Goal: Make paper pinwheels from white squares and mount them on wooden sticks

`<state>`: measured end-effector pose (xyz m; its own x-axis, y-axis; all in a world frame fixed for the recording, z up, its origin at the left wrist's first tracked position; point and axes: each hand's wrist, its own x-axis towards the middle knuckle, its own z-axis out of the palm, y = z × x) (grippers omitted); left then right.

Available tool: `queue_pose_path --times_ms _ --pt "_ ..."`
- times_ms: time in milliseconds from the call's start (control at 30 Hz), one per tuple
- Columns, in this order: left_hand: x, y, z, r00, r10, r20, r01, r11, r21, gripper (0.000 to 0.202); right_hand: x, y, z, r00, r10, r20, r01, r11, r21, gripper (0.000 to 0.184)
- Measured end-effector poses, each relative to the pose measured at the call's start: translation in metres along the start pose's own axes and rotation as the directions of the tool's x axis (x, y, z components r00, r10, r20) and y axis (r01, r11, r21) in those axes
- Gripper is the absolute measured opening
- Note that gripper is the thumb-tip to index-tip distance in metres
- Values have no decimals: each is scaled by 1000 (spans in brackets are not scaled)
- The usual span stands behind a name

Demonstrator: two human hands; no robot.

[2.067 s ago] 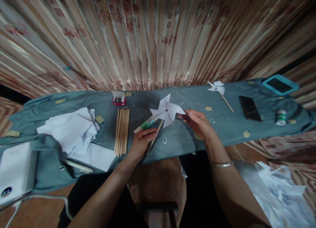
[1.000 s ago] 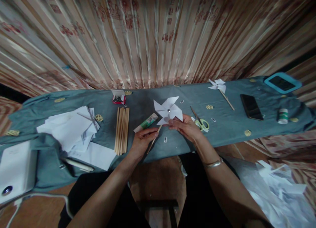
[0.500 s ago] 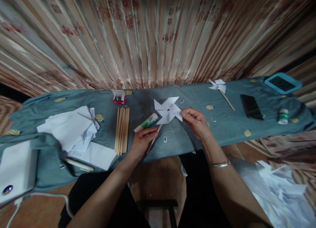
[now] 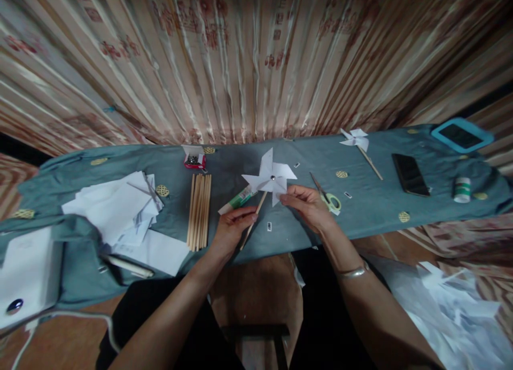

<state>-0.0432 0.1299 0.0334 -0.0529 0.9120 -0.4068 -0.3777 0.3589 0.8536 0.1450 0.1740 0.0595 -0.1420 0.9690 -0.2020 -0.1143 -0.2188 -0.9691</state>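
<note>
A white paper pinwheel [image 4: 269, 176] with a metal pin at its centre is held up over the middle of the table. Its wooden stick [image 4: 253, 220] is pinched between the thumb and fingers of my left hand [image 4: 233, 228]. With thumb and forefinger closed, my right hand [image 4: 304, 203] grips the lower right blade. A glue stick [image 4: 237, 201] lies behind my left fingers, partly covered by the pinwheel. Scissors [image 4: 331, 200] with pale green handles rest just beyond my right hand, and a row of wooden sticks [image 4: 199, 212] lies to the left.
On the left are white paper sheets [image 4: 108, 204], a red box of pins [image 4: 194, 159], a pen [image 4: 130, 266] and a white device [image 4: 30, 274]. To the right lie another pinwheel [image 4: 356, 140], a phone [image 4: 411, 174], a small bottle [image 4: 462, 189] and a blue-framed tablet [image 4: 460, 135].
The pinwheel's blades have turned on the stick. My right hand has moved left and slightly down, holding a blade, and the scissors behind it have come into view.
</note>
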Motion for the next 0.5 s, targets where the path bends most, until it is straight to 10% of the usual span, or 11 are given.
queue_pose_path --times_ms 500 --pt "-1 2 0 999 -3 34 2 1000 25 31 -7 2 11 986 6 168 4 998 -61 31"
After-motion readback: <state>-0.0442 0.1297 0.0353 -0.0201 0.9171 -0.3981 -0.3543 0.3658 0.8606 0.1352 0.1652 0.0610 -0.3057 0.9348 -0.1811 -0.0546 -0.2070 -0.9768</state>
